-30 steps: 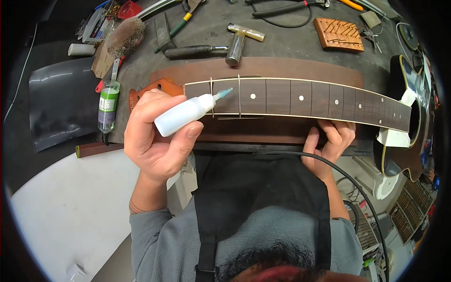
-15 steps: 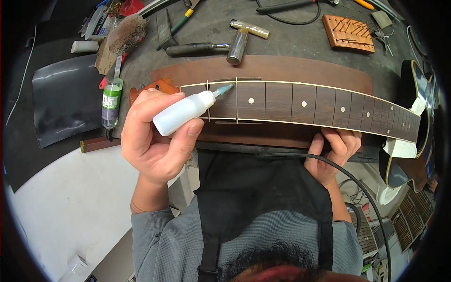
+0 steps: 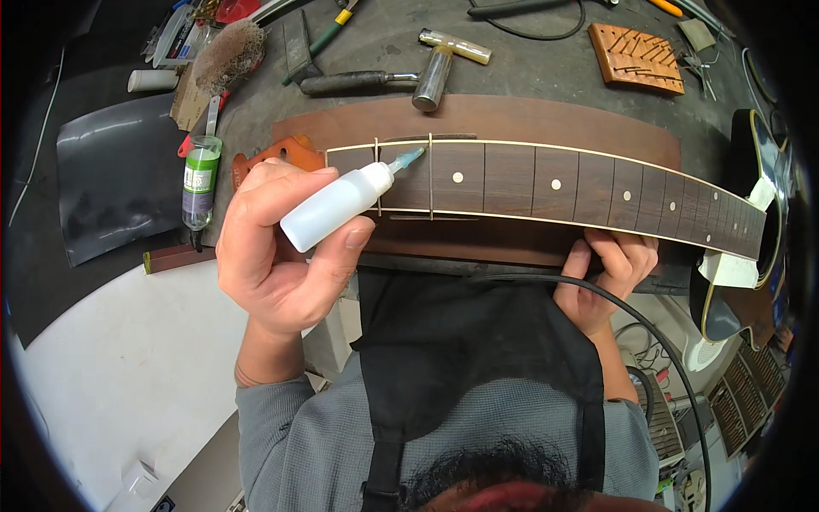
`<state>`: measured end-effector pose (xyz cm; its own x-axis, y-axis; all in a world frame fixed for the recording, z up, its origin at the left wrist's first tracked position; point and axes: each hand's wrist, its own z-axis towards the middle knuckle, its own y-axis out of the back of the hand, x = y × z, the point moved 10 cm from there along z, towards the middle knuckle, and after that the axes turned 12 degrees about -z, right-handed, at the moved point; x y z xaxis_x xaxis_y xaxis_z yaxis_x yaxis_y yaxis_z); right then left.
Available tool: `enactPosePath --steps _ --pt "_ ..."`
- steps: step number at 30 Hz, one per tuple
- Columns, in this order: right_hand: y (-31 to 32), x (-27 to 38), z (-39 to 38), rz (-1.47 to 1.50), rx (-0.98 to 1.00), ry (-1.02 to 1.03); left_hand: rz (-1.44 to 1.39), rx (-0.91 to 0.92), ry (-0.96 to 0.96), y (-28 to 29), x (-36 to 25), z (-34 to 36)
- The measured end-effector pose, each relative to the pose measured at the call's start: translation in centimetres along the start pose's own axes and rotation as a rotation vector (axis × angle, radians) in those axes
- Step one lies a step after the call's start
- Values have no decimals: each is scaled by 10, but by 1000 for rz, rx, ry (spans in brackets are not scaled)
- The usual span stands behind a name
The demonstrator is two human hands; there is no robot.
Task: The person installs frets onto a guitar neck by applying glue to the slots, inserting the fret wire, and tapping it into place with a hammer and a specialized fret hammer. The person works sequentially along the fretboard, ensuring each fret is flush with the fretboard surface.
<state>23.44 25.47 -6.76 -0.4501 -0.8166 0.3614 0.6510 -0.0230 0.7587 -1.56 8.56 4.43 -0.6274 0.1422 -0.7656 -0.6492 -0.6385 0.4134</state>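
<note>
My left hand (image 3: 281, 256) grips a translucent white squeeze bottle (image 3: 328, 211), its bluish nozzle (image 3: 408, 158) over the dark fretboard (image 3: 512, 175) at the second of two loose fret wires (image 3: 431, 196) lying across it. The fretboard has pale binding, round inlays and thin empty slots. Behind my left fingers is the orange-brown headstock (image 3: 299, 152). My right hand (image 3: 610, 269) curls its fingers round the neck from below, toward the body end. The dark guitar body (image 3: 717, 307), with white tape (image 3: 727, 269), is at the right.
A brown mat (image 3: 495, 117) lies under the neck on the dark bench (image 3: 537, 68). Behind are a hammer (image 3: 435, 77), files, pliers and a wooden block of pins (image 3: 636, 58). An upright green-labelled bottle (image 3: 200, 183) and black sheet (image 3: 111, 188) are left. A black cable (image 3: 648, 333) crosses my front.
The nozzle tip has crept slightly up toward the upper end of the right fret wire. The guitar's body end has shifted a little right and down in view, my right hand with it.
</note>
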Motion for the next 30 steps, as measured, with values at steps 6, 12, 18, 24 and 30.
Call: enactPosePath --steps 6,12,18,24,30 --pt "-1 1 0 -6 -4 24 -5 3 -9 -3 -6 -4" --pt "0 3 1 -6 -8 43 34 27 32 -6 -9 -10" --pt "1 5 2 -13 -30 40 34 26 7 -6 -14 -13" --pt "2 5 1 -9 -33 37 45 20 -55 -5 -18 -10" --pt "1 3 0 0 -30 39 -17 -60 -46 2 -11 -8"
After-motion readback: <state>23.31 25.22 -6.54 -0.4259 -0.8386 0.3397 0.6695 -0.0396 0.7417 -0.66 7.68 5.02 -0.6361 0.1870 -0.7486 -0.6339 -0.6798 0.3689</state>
